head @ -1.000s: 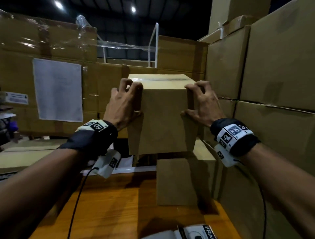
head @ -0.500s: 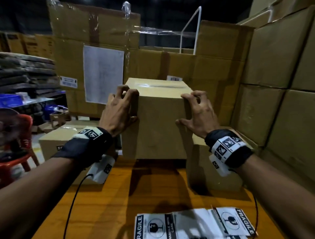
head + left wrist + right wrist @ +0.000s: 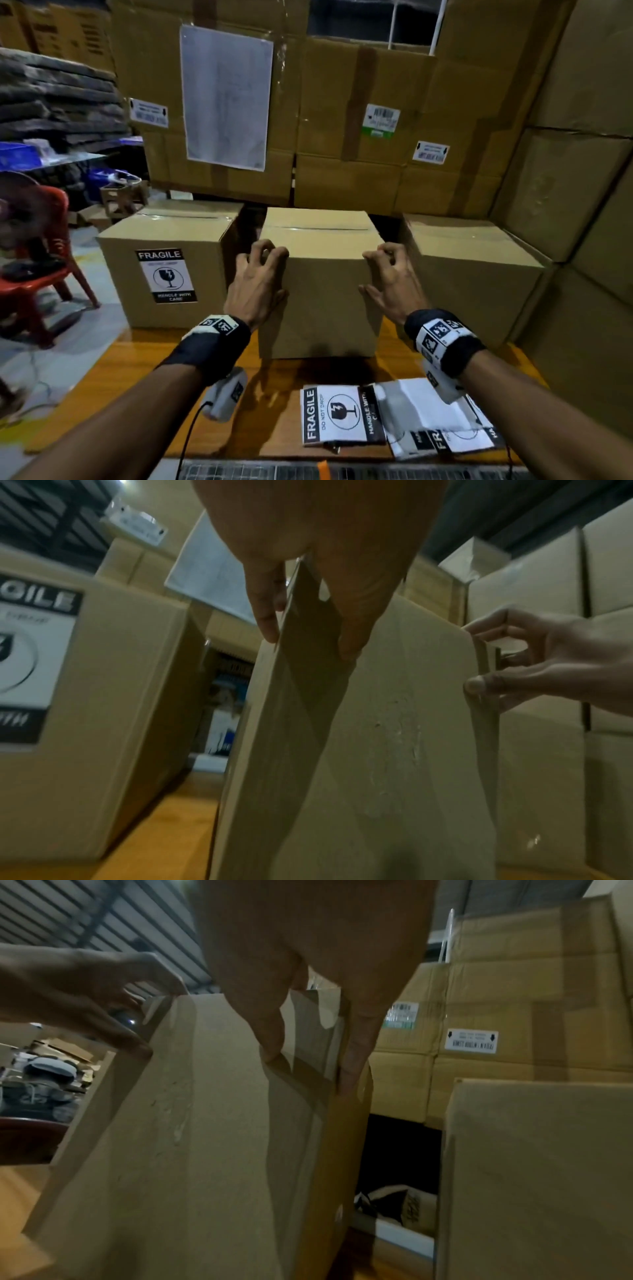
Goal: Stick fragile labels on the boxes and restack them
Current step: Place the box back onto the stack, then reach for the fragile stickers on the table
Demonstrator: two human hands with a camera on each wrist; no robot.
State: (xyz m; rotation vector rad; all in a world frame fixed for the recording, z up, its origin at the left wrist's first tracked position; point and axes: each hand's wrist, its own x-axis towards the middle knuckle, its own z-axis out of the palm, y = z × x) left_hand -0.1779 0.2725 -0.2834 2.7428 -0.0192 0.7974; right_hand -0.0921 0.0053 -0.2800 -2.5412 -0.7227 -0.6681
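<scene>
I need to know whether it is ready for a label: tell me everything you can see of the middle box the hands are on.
The middle box is plain brown cardboard, closed, its top seam sealed with clear tape. It stands upright on the wooden table, between two like boxes and apart from both. Its front face is bare, with no label. The left hand grips its upper left edge and the right hand its upper right edge, fingers curled over the top.

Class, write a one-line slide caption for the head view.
Both hands grip the middle box on the table.
</scene>
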